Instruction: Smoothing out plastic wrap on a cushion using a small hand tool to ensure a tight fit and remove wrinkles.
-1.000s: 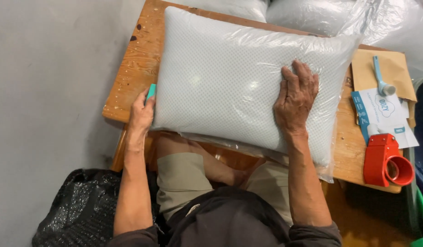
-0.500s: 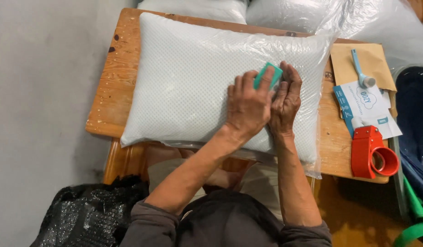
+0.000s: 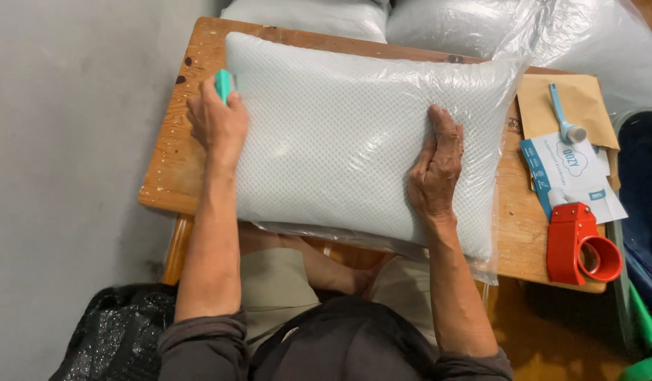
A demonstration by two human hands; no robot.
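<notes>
Presently: bagged pillow (image 3: 354,141) flat on wooden table (image 3: 172,176), right hand (image 3: 436,169) pressing it open-palmed, left hand (image 3: 216,121) clasping small teal tool (image 3: 223,85) at its left edge; smoothing stage, apparently, wanting a steady stroke across.

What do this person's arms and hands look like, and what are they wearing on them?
Both forearms are bare: dark grey sleeves are pushed up and bunched near the elbows. The left hand and right hand are ungloved, with no rings, watch or bracelet visible. The fingers look lean and knuckly, with short nails.
</notes>
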